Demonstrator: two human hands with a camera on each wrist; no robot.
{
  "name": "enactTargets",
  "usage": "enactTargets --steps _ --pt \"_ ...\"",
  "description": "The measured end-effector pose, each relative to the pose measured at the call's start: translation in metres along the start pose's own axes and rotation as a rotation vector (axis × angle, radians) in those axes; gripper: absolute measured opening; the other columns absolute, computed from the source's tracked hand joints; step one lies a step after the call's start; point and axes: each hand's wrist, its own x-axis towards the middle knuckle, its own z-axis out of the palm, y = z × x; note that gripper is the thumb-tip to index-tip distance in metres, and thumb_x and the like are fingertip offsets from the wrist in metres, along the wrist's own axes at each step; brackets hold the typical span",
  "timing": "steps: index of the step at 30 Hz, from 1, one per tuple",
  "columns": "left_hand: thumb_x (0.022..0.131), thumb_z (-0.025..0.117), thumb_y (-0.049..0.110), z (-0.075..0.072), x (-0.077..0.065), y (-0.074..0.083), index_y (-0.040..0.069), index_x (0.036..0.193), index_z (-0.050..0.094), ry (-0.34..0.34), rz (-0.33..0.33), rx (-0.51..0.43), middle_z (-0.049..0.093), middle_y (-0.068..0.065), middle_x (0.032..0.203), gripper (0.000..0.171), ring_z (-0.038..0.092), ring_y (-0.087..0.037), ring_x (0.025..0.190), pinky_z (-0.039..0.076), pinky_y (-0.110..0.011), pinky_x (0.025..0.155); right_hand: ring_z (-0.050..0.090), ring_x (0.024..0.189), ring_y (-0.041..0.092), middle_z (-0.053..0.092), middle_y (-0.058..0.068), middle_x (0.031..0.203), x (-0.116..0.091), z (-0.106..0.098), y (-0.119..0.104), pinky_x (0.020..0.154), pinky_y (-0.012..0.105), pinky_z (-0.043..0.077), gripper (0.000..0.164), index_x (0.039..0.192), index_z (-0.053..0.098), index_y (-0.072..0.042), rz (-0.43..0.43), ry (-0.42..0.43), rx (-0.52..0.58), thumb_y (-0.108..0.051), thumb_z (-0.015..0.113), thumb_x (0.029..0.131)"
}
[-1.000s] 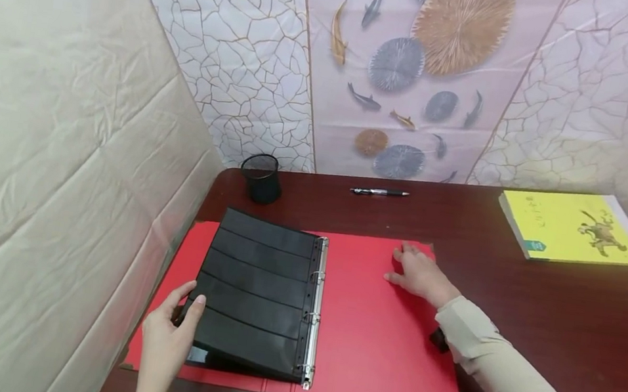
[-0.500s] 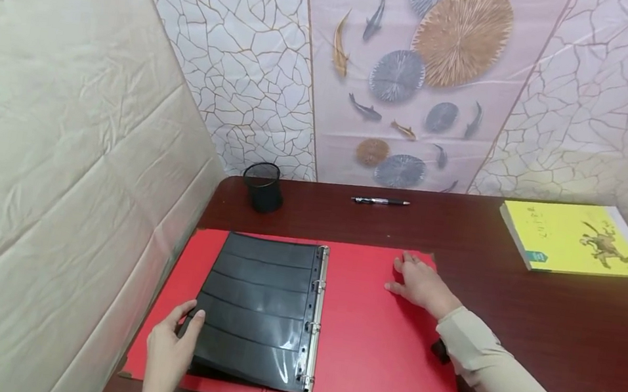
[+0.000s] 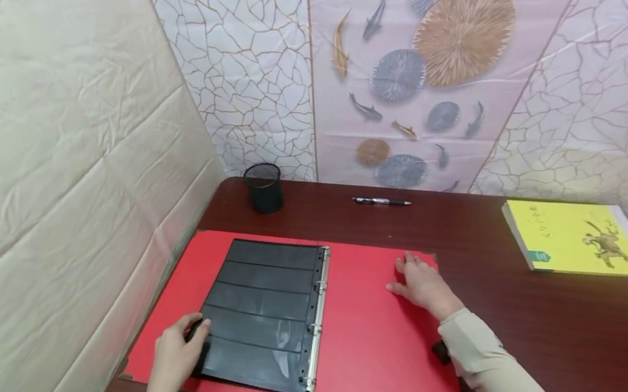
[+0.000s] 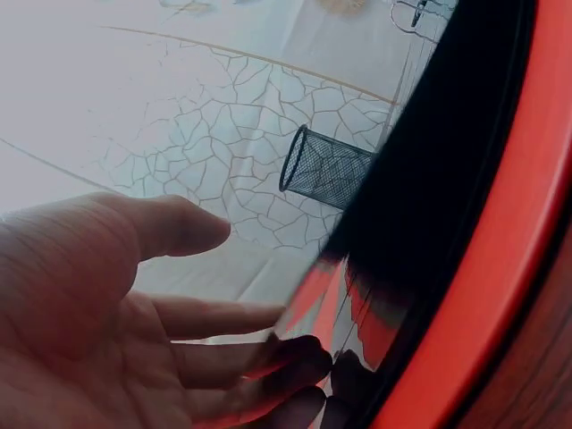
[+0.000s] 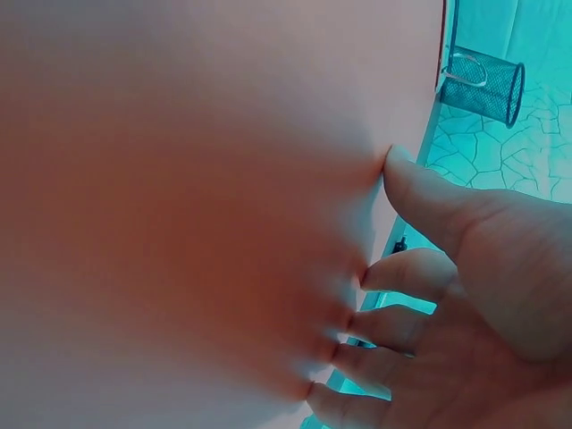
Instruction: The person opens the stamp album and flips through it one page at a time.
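A red ring binder [image 3: 367, 335] lies spread open on the table. Black pocket pages [image 3: 265, 299] are threaded on its metal rings [image 3: 316, 329] and lie over the left cover. My left hand [image 3: 177, 350] is at the lower left edge of these pages. In the left wrist view, its fingers [image 4: 214, 362] reach against the page edges [image 4: 344, 308], while the thumb stands apart from them. My right hand [image 3: 424, 287] rests its spread fingertips on the right cover near the upper right corner. In the right wrist view, the thumb and fingers [image 5: 384, 326] touch the cover and hold nothing.
Behind the binder stand a black mesh pen cup [image 3: 264, 191] and a pen [image 3: 381, 201] lying flat. A yellow-covered book [image 3: 582, 238] lies at the back right of the dark wooden table [image 3: 559, 321]. Cloth-covered walls close off the left side and back.
The black pages have come down flatter onto the left cover, and the left hand has shifted slightly right and toward the person. The right hand stays on the cover. The head view tilted up slightly.
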Motion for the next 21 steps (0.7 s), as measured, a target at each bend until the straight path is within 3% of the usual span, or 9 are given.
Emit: enactTargets --steps 5,6,13,16,21 --pt "0.102 0.059 0.027 -0.002 0.001 0.0 -0.011 0.131 0.06 -0.047 -0.002 0.029 0.064 -0.029 0.125 0.047 0.064 -0.044 0.111 0.05 -0.058 0.092 0.033 0.137 0.057 0.031 0.042 0.15 0.0 0.001 0.0 0.107 0.062 0.037 0.073 0.143 0.046 0.014 0.009 0.009 0.013 -0.023 0.078 0.089" --pt "0.102 0.059 0.028 -0.002 0.001 0.0 -0.011 0.131 0.06 -0.054 -0.002 0.043 0.063 -0.03 0.126 0.048 0.06 -0.045 0.118 0.05 -0.058 0.093 0.033 0.137 0.057 0.031 0.041 0.15 0.0 0.001 0.0 0.107 0.061 0.037 0.073 0.143 0.046 0.014 0.013 0.01 0.017 -0.023 0.078 0.089" --pt "0.102 0.059 0.027 -0.002 0.004 0.003 -0.01 0.136 0.056 -0.104 -0.009 0.094 0.058 -0.032 0.134 0.051 0.053 -0.049 0.125 0.047 -0.062 0.095 0.027 0.14 0.057 0.027 0.041 0.153 0.0 0.003 0.0 0.107 0.063 0.035 0.074 0.146 0.042 0.013 0.027 0.006 0.046 -0.024 0.076 0.091" --pt "0.101 0.06 0.026 -0.001 0.008 0.008 -0.009 0.137 0.055 -0.109 0.024 0.1 0.056 -0.031 0.137 0.05 0.051 -0.048 0.128 0.045 -0.063 0.097 0.028 0.141 0.056 0.028 0.04 0.153 0.0 0.002 -0.001 0.107 0.063 0.036 0.074 0.146 0.042 0.013 0.028 0.008 0.039 -0.024 0.076 0.091" --pt "0.099 0.064 0.022 0.006 0.014 0.015 -0.009 0.137 0.055 -0.109 0.136 0.118 0.056 -0.031 0.136 0.05 0.05 -0.047 0.128 0.043 -0.063 0.099 0.034 0.138 0.055 0.034 0.039 0.15 -0.002 0.0 -0.001 0.106 0.061 0.038 0.072 0.143 0.044 0.015 0.017 0.057 -0.004 -0.023 0.076 0.091"
